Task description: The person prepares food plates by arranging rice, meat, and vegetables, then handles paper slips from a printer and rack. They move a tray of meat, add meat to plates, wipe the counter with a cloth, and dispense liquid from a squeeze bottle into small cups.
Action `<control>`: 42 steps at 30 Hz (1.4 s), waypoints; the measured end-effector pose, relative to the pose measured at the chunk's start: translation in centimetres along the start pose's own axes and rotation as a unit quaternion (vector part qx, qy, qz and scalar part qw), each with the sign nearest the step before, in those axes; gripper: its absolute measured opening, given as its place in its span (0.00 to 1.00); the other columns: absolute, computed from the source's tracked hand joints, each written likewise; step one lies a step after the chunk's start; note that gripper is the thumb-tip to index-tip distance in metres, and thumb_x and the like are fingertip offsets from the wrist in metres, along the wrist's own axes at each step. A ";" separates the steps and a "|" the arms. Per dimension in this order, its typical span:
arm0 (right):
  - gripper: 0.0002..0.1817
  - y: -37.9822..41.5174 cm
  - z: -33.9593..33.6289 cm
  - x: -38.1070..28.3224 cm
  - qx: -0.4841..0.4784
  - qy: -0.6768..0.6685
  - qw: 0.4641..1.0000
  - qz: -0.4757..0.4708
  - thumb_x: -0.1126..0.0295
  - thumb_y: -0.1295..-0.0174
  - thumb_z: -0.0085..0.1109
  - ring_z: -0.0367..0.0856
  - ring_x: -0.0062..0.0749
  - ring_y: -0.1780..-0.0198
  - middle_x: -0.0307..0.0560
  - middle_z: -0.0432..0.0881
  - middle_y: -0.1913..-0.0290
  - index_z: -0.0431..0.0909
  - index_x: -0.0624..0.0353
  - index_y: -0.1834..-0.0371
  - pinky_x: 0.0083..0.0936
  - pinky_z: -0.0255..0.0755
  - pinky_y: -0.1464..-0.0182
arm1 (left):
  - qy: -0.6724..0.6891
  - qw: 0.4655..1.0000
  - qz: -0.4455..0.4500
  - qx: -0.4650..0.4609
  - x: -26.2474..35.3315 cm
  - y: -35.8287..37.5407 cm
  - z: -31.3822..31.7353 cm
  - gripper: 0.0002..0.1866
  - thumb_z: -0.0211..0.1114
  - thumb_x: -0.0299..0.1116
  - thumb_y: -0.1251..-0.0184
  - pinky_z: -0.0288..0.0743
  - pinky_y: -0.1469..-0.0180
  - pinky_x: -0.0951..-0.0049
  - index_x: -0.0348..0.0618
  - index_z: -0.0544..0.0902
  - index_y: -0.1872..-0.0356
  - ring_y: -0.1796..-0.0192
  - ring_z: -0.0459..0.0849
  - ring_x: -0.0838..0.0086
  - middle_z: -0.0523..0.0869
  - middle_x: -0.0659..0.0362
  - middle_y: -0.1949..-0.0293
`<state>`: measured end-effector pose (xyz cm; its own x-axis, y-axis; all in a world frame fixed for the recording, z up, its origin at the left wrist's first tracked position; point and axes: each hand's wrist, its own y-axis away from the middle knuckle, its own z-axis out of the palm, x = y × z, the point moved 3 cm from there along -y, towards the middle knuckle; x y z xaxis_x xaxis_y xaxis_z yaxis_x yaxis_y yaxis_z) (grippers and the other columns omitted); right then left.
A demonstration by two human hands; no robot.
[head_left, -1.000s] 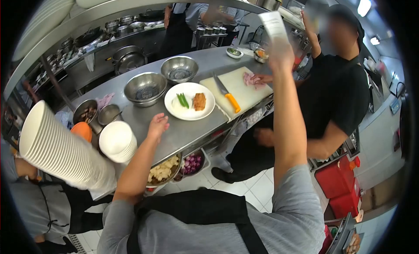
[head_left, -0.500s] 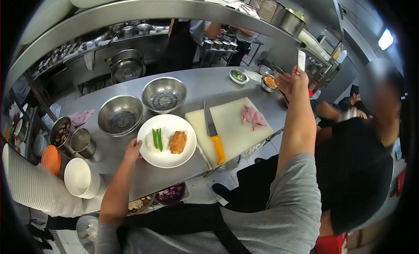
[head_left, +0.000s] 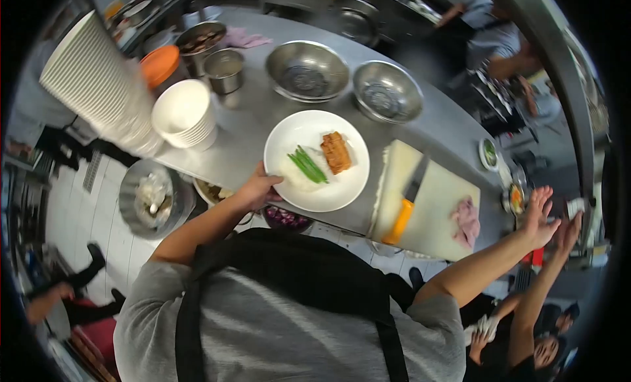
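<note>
My left hand [head_left: 261, 187] grips the near-left rim of a white plate [head_left: 317, 201], thumb on top and fingers hidden underneath. Green beans [head_left: 307, 164], a white mound that looks like rice, and a browned piece of meat or fish [head_left: 336, 153] lie on the plate. Stretched far out to the right, my right hand [head_left: 541, 221] is open, fingers apart, holding nothing visible. Just beyond it is another person's raised hand [head_left: 568, 235], beside a small white object [head_left: 576, 207] that I cannot make out.
Right of the plate, a yellow-handled knife [head_left: 400, 219] and pink raw meat [head_left: 467, 222] rest on a cutting board [head_left: 430, 227]. Two steel bowls [head_left: 307, 70] stand behind. Stacked white bowls [head_left: 184, 112] and an orange-topped container [head_left: 160, 65] sit left. Co-workers stand right and across.
The view has turned, shifting the counter. My left hand still holds the plate. My right hand, earlier by the upright white object, is now open, with that object beside the other person's hand.
</note>
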<state>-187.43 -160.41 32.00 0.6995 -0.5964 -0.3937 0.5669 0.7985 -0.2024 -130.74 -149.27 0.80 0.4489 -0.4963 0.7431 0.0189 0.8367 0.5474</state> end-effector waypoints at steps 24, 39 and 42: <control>0.12 72.8 13.2 29.3 -0.831 0.411 0.364 0.089 0.65 0.55 0.71 0.77 0.32 0.67 0.42 0.77 0.70 0.81 0.57 0.69 0.28 0.71 0.64 | 0.199 0.923 0.207 0.256 -9.4 44.3 -22.2 0.39 0.54 0.18 0.42 0.85 0.57 0.62 0.49 0.48 0.30 0.46 0.80 0.60 0.70 0.49 0.41; 0.07 110.8 20.2 29.7 -0.968 0.173 0.167 0.075 0.67 0.56 0.64 0.78 0.33 0.68 0.42 0.79 0.72 0.81 0.57 0.75 0.29 0.72 0.64 | 0.340 0.748 0.299 0.486 -18.5 69.2 -38.2 0.38 0.54 0.19 0.44 0.86 0.60 0.62 0.48 0.50 0.32 0.50 0.82 0.62 0.71 0.49 0.43; 0.07 115.0 21.4 31.3 -0.978 0.115 0.153 0.077 0.67 0.56 0.63 0.78 0.33 0.68 0.42 0.79 0.72 0.81 0.57 0.74 0.29 0.72 0.64 | 0.354 0.716 0.319 0.511 -19.3 70.1 -41.3 0.37 0.56 0.20 0.45 0.86 0.60 0.64 0.47 0.54 0.33 0.50 0.82 0.63 0.74 0.50 0.44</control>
<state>-91.04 -88.97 15.60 0.4780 -0.7191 -0.5043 -0.8218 -0.5689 0.0323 -101.17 -71.48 8.96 0.4219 0.4555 0.7840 -0.8923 0.0555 0.4479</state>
